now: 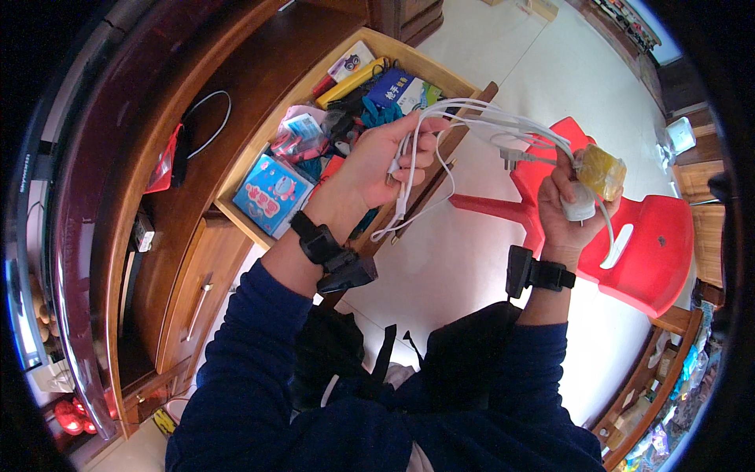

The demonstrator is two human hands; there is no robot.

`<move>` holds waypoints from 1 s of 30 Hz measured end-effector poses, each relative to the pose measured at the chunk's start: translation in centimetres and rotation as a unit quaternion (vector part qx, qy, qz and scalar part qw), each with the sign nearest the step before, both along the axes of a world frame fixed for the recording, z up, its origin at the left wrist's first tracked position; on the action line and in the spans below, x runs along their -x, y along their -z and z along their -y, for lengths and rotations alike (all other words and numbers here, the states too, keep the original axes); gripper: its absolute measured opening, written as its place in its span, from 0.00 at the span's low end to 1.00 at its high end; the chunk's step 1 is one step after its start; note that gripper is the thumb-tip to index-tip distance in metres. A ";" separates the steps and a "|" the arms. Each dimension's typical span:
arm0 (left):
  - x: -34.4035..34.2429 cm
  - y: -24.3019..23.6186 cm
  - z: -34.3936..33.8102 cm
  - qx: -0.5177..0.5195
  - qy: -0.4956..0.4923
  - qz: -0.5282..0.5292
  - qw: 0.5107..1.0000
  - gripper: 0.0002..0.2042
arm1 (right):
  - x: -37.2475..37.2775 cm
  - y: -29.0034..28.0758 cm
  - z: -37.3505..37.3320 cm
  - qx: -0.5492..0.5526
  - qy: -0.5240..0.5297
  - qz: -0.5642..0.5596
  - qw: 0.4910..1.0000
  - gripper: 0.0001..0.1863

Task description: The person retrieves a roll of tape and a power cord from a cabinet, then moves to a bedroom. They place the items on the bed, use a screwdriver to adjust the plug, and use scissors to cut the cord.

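Pale tiled floor (472,267) below both hands. Left grip (377,161) clenched on bundle of white cables (472,118); right grip (568,200) grasping small white charger block (582,206), yellow plastic-wrapped packet (602,169) above it. Red plastic chair (653,252) beyond right grip, open cluttered wooden drawer (330,118) behind left.

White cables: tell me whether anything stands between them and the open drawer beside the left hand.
Nothing visible does. The left hand grips the white cables right over the open drawer, and the right hand holds their other end beside a yellow packet. The drawer is crowded with small boxes and packets.
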State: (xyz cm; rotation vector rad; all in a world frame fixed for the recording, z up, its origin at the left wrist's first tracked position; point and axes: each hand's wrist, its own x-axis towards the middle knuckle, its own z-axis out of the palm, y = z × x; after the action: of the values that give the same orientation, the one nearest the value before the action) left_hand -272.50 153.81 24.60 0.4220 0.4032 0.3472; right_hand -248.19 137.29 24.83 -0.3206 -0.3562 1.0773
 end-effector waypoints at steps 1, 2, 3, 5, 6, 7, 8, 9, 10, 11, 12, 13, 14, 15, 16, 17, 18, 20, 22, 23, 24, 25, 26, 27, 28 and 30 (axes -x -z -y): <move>0.1 0.1 -0.1 0.024 0.003 0.010 1.000 0.18 | 0.0 0.0 0.0 0.003 0.003 -0.009 1.000 0.37; 0.1 0.1 -0.2 0.045 0.016 0.041 0.998 0.18 | 0.0 0.0 -0.1 0.006 0.006 -0.018 1.000 0.38; 0.2 0.2 -0.3 0.069 0.020 0.054 0.996 0.18 | 0.0 0.0 -0.1 0.010 0.006 -0.024 1.000 0.38; 0.3 0.4 -0.6 0.085 0.032 0.083 0.992 0.17 | 0.1 0.0 -0.1 0.017 0.008 -0.037 0.999 0.37; 0.4 0.4 -0.7 0.094 0.033 0.089 0.991 0.17 | 0.2 -0.1 -0.1 0.020 0.010 -0.039 0.999 0.37; 0.4 0.4 -0.7 0.100 0.032 0.091 0.990 0.17 | 0.3 -0.2 -0.1 0.024 0.013 -0.040 0.999 0.37; 0.4 0.4 -0.8 0.106 0.031 0.093 0.990 0.17 | 0.3 -0.2 -0.1 0.027 0.016 -0.042 0.999 0.37; 0.4 0.4 -0.7 0.114 0.027 0.099 0.988 0.17 | 0.4 -0.3 -0.1 0.029 0.020 -0.038 0.999 0.37; 0.4 0.3 -0.7 0.101 0.028 0.091 0.990 0.17 | 0.5 -0.4 -0.1 0.032 0.024 -0.034 0.999 0.37; 0.4 0.1 -0.6 0.091 0.027 0.087 0.992 0.17 | 0.5 -0.4 -0.1 0.036 0.025 -0.031 0.999 0.37; 0.4 0.0 -0.6 0.085 0.021 0.079 0.993 0.16 | 0.5 -0.4 -0.1 0.032 0.024 -0.029 0.999 0.37; 0.5 -0.2 -0.7 0.060 0.021 0.070 0.996 0.16 | 0.5 -0.4 -0.1 0.030 0.021 -0.028 0.999 0.36; 0.6 -0.4 -0.8 0.037 0.017 0.059 0.997 0.17 | 0.4 -0.4 -0.1 0.026 0.018 -0.026 0.999 0.36; 0.8 -0.7 -1.1 0.015 0.023 0.048 0.998 0.17 | 0.3 -0.4 0.0 0.027 0.026 -0.032 0.999 0.36; 1.2 -0.9 -1.5 -0.045 0.011 0.006 0.999 0.17 | 0.1 -0.3 0.0 0.028 0.035 -0.038 0.998 0.36; 1.6 -1.2 -2.0 -0.103 0.009 -0.035 0.994 0.17 | -0.1 -0.2 0.1 0.028 0.043 -0.044 0.998 0.36; 2.2 -1.3 -2.7 -0.161 0.008 -0.064 0.985 0.17 | -0.4 -0.1 0.2 0.009 0.040 -0.043 0.998 0.36; 3.5 -1.3 -4.1 -0.198 -0.025 -0.123 0.972 0.16 | -1.0 0.2 0.4 -0.030 0.035 -0.042 0.998 0.36; 4.7 -1.0 -5.3 -0.218 -0.061 -0.157 0.961 0.15 | -1.6 0.5 0.7 -0.051 0.053 -0.047 0.996 0.36; 5.2 -0.7 -5.8 -0.223 -0.072 -0.166 0.958 0.15 | -1.9 0.6 0.8 -0.062 0.061 -0.051 0.995 0.36; 5.6 -0.5 -6.3 -0.228 -0.083 -0.176 0.954 0.15 | -2.0 0.7 0.9 -0.061 0.073 -0.063 0.993 0.36; 6.0 -0.3 -6.6 -0.232 -0.089 -0.179 0.952 0.15 | -2.1 0.7 0.9 -0.065 0.070 -0.056 0.994 0.36; 6.4 -0.2 -6.9 -0.228 -0.101 -0.200 0.948 0.15 | -2.1 0.8 0.9 -0.070 0.067 -0.049 0.994 0.36; 6.6 -0.1 -7.2 -0.235 -0.093 -0.183 0.950 0.15 | -2.2 0.8 0.9 -0.084 0.060 -0.055 0.993 0.36; 6.8 0.0 -7.4 -0.235 -0.097 -0.181 0.950 0.15 | -2.1 0.7 0.9 -0.064 0.075 -0.040 0.994 0.36; 7.1 0.1 -7.7 -0.231 -0.111 -0.184 0.949 0.15 | -1.9 0.6 0.8 -0.040 0.098 -0.038 0.994 0.37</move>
State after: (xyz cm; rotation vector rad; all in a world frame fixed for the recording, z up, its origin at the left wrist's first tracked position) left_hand -279.58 161.46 24.51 0.9123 0.7423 0.5898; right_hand -246.25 136.45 24.20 -0.2366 -0.2919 0.8779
